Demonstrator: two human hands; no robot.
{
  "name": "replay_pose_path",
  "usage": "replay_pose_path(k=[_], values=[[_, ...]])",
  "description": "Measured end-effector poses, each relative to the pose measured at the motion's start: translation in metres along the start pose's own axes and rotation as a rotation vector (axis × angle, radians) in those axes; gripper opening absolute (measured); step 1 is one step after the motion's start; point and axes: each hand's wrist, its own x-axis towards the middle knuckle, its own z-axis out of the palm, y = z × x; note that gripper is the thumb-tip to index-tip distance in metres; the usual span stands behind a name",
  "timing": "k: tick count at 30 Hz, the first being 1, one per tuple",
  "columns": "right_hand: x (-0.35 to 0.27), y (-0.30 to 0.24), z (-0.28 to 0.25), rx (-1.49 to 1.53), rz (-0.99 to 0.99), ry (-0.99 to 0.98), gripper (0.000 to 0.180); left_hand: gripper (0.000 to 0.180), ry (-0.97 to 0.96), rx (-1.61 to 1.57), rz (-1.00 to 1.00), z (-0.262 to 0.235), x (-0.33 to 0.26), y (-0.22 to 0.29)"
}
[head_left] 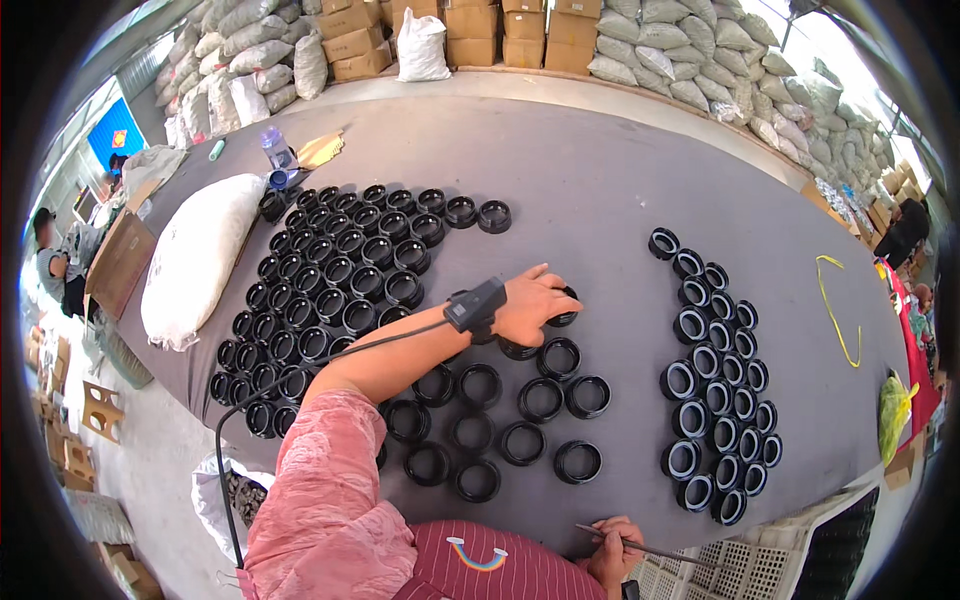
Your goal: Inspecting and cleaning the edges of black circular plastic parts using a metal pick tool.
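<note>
My left hand point(535, 308) reaches across the middle of the table, its fingers curled onto a black plastic ring point(567, 318) that the hand partly covers. Loose black rings point(541, 399) lie spread out just below that hand. Close to the table's front edge, my right hand point(615, 552) is closed around a thin dark rod point(665, 554) that slants down to the right. A tight block of black rings point(338, 270) stands left of my left arm. On the right, another cluster of rings point(704, 358) shows paler inner rims.
A stuffed white sack point(203, 250) and a clear bottle point(276, 150) stand at the table's left. White plastic crates point(745, 565) adjoin the front right edge. A yellow strap point(835, 310) lies at far right. Sacks and cartons point(485, 38) line the back; people are beyond the table.
</note>
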Motion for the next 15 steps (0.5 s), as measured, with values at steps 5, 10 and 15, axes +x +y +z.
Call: replay_pose_path(k=[5,10,15], values=[[-0.006,-0.016,0.001,-0.124,0.145,-0.119,0.009,0.081,-0.127,0.079,-0.116,0.000,0.005,0.004],[-0.005,-0.017,0.003,-0.122,0.091,-0.131,0.010,0.079,-0.120,0.102,-0.117,0.006,0.007,-0.005],[-0.002,-0.018,0.007,-0.135,0.105,-0.132,0.010,0.066,-0.106,0.237,-0.036,0.016,0.006,-0.003]])
